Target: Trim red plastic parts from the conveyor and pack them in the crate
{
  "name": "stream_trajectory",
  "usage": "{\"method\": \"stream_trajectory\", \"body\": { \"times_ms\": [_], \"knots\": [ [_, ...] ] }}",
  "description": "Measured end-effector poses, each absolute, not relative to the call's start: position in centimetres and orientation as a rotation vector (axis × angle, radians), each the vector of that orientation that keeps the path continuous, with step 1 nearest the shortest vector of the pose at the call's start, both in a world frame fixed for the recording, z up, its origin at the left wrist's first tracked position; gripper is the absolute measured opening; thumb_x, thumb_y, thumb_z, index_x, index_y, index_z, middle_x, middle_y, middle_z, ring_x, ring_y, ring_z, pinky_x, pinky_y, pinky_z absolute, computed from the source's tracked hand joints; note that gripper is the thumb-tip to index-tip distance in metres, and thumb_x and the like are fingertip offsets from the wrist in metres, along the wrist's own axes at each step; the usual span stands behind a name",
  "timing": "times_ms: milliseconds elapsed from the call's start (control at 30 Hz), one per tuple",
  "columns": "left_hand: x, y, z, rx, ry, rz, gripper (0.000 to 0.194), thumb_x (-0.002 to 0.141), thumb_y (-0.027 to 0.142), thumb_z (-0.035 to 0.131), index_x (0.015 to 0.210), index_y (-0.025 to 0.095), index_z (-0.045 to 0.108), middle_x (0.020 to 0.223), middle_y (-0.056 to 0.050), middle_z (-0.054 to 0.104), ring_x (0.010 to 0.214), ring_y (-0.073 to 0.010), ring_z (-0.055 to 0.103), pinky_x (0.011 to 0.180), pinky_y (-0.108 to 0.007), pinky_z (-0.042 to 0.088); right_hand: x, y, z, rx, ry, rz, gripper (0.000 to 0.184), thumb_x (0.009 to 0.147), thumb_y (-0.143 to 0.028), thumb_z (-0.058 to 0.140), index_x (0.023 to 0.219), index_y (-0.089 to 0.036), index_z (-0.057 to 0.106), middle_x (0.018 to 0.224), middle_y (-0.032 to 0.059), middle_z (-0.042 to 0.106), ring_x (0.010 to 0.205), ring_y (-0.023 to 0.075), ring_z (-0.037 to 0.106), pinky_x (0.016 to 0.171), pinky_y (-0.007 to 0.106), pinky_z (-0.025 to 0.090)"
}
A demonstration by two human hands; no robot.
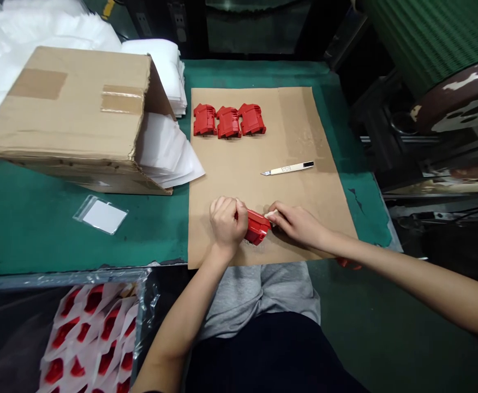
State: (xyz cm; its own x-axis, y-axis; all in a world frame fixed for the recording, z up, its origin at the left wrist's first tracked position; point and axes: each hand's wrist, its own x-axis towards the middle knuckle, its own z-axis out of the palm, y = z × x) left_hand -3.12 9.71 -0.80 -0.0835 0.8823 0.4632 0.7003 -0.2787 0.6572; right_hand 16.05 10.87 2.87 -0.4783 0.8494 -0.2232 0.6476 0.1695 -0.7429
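My left hand is wrapped round a red plastic part near the front of the brown cardboard sheet. The part is tilted, and my fingers hide its left end. At its right end, my right hand pinches a small pale, off-white thing against or very close to the part; too little of it shows to tell its kind. A craft knife with a cream handle and black end lies farther back on the sheet. Three similar red plastic parts sit in a row at the back left.
An open cardboard box on its side holds white foam sheets at the left. In front of it lies a clear bag with a white card. Below left, a lined bin contains several wrapped red parts. Machinery stands at the right.
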Motion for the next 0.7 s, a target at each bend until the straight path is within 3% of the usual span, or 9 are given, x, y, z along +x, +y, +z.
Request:
{"method": "stream_trajectory", "body": {
  "times_ms": [267, 500, 700],
  "knots": [
    [-3.4, 10.0, -0.8, 1.941, 1.746, 1.346, 0.035, 0.095, 0.022, 0.038, 0.064, 0.024, 0.053, 0.062, -0.002, 0.065, 0.065, -0.0184, 0.058, 0.072, -0.036, 0.041, 15.3, 10.8, 2.6, -1.513, -2.225, 1.098, 0.028, 0.098, -0.045, 0.031, 0.092, -0.023, 0.048, 0.074, 0.0022, 0.065, 0.063, 0.0186, 0.060, 0.059, 0.029, 0.040],
    [-3.2, 10.0, -0.4, 1.920, 1.787, 1.388, 0.035, 0.094, 0.016, 0.039, 0.065, 0.022, 0.058, 0.064, 0.000, 0.069, 0.068, -0.0159, 0.066, 0.086, -0.039, 0.039, 14.4, 9.7, 2.2, -1.564, -2.232, 1.075, 0.026, 0.098, -0.039, 0.030, 0.097, -0.023, 0.050, 0.068, 0.0017, 0.064, 0.059, 0.0196, 0.061, 0.055, 0.027, 0.038],
    [-3.0, 10.0, -0.4, 1.905, 1.774, 1.437, 0.034, 0.093, 0.013, 0.040, 0.066, 0.021, 0.059, 0.065, 0.000, 0.070, 0.066, -0.0152, 0.066, 0.084, -0.039, 0.037, 14.1, 8.9, 2.2, -1.641, -2.254, 0.937, 0.034, 0.100, -0.041, 0.026, 0.101, -0.020, 0.053, 0.073, 0.0047, 0.069, 0.060, 0.0198, 0.065, 0.054, 0.026, 0.037]
  ]
}}
